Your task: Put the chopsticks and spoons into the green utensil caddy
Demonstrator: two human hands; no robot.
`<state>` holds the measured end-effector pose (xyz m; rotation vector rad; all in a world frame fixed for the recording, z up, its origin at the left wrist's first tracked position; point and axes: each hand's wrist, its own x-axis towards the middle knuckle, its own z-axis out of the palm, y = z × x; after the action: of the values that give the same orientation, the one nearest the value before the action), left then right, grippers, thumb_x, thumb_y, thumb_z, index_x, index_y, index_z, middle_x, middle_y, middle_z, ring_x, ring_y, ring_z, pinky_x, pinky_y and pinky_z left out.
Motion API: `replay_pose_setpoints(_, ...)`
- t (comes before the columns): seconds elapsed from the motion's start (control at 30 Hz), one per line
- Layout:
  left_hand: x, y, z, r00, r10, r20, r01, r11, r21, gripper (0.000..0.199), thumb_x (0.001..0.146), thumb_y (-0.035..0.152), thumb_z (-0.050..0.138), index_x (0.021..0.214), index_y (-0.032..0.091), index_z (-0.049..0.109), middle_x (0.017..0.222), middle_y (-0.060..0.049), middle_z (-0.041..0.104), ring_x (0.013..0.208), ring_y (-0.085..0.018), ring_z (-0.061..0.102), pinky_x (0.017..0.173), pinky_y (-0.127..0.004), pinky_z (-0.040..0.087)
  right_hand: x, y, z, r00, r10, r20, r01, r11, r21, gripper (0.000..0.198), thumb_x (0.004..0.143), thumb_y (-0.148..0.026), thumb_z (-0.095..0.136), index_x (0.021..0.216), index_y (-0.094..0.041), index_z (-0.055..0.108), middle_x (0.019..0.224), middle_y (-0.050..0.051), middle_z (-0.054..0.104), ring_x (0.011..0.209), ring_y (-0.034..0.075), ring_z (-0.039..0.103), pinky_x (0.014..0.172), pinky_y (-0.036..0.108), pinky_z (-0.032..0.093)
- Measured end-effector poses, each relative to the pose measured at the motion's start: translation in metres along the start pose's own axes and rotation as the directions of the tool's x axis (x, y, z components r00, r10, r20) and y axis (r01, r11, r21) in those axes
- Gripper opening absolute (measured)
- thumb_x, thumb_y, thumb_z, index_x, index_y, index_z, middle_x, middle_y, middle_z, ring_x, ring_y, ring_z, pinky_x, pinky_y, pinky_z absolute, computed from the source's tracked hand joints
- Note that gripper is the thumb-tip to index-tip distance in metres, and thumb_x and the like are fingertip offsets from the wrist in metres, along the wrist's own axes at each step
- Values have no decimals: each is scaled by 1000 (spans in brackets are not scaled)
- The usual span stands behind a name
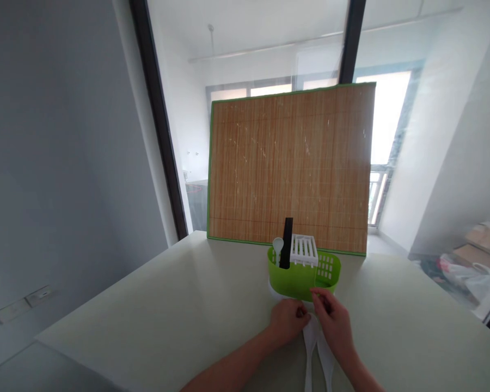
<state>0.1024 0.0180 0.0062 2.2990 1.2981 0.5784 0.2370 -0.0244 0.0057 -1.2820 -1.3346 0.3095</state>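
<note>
A bright green utensil caddy (296, 280) with a white base stands on the table in front of me. In it are a white spoon (277, 245), a black bundle that looks like chopsticks (286, 245) and a white slatted rack (304, 249). My left hand (286, 321) is closed, its fingertips at the head of a white long-handled spoon (310, 340). My right hand (332, 316) is closed in a pinch by the caddy's lower front edge. What either hand holds, if anything, is hidden. A second white flat utensil (326, 362) extends beneath my right hand.
The pale table (179, 305) extends to both sides. Behind the caddy a bamboo mat with green edging (289, 169) stands upright against a glass partition. A grey wall (65, 136) with sockets is on the left. Cardboard boxes (484, 245) lie beyond the table on the right.
</note>
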Motion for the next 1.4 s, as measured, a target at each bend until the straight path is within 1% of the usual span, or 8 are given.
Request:
replay_pose_setpoints(0.17, -14, 1, -42, 948, 103, -300, -116, 993, -28, 24, 84, 38, 47, 81, 20, 63, 71, 1, 65, 63, -12, 57, 56, -22, 37, -3, -8, 2, 998, -10, 56, 10, 1000, -4, 35, 85, -44, 47, 98, -15, 62, 57, -4, 46, 50, 12, 41, 47, 22, 33)
replay_pose_setpoints(0.33, -33, -3, -71, 752, 339, -565, -314, 938, 145, 17, 87, 31, 47, 87, 19, 60, 71, -2, 64, 65, -12, 57, 61, -22, 40, -12, -15, 13, 929, -92, 359, 94, 995, 11, 31, 82, -38, 52, 99, -16, 64, 54, -5, 45, 48, 11, 40, 47, 21, 30)
replay_pose_setpoints(0.47, -43, -8, -76, 643, 511, -570, -383, 859, 339, 10, 85, 24, 50, 89, 20, 59, 72, -2, 64, 65, -12, 58, 60, -23, 40, -20, -11, 23, 871, -104, 480, 126, 992, -15, 20, 81, -33, 53, 82, -18, 67, 52, -5, 48, 48, 10, 39, 47, 20, 28)
replay_pose_setpoints(0.8, -60, -10, -88, 565, 677, -471, -459, 733, 503, 11, 84, 19, 53, 95, 19, 55, 70, -2, 63, 64, -13, 57, 60, -26, 42, -24, -10, 27, 848, -73, 524, 109, 993, -38, 15, 82, -29, 54, 77, -20, 65, 60, -3, 59, 51, 10, 45, 50, 20, 31)
replay_pose_setpoints(0.93, -53, -9, -120, 439, 668, -601, -419, 744, 521, 14, 82, 18, 55, 97, 19, 56, 73, -2, 65, 64, -11, 58, 60, -23, 42, -24, -11, 25, 856, -85, 510, 124, 991, -42, 16, 83, -29, 52, 88, -22, 66, 61, -3, 60, 49, 10, 45, 49, 21, 32)
replay_pose_setpoints(1.1, -13, 2, -182, 261, 581, -771, -260, 812, 523, 12, 84, 25, 55, 91, 18, 60, 63, 2, 60, 55, -7, 53, 56, -19, 38, -24, -10, 24, 873, -103, 477, 150, 987, -61, 20, 83, -31, 49, 89, -22, 66, 61, -2, 61, 49, 11, 46, 49, 22, 33)
replay_pose_setpoints(1.2, 19, 6, -198, 299, 525, -797, -209, 851, 482, 20, 87, 33, 49, 87, 16, 61, 63, 1, 59, 56, -8, 52, 55, -20, 35, -23, -11, 24, 866, -106, 488, 176, 979, -99, 21, 82, -31, 49, 89, -22, 66, 62, -1, 62, 49, 11, 48, 49, 22, 33)
replay_pose_setpoints(1.4, 62, -3, -168, 546, 508, -667, -207, 853, 480, 29, 90, 37, 41, 86, 17, 62, 70, -3, 63, 63, -11, 55, 56, -22, 32, -23, -13, 24, 844, -107, 525, 222, 962, -161, 20, 83, -27, 47, 87, -24, 66, 68, -1, 66, 53, 12, 52, 53, 22, 35)
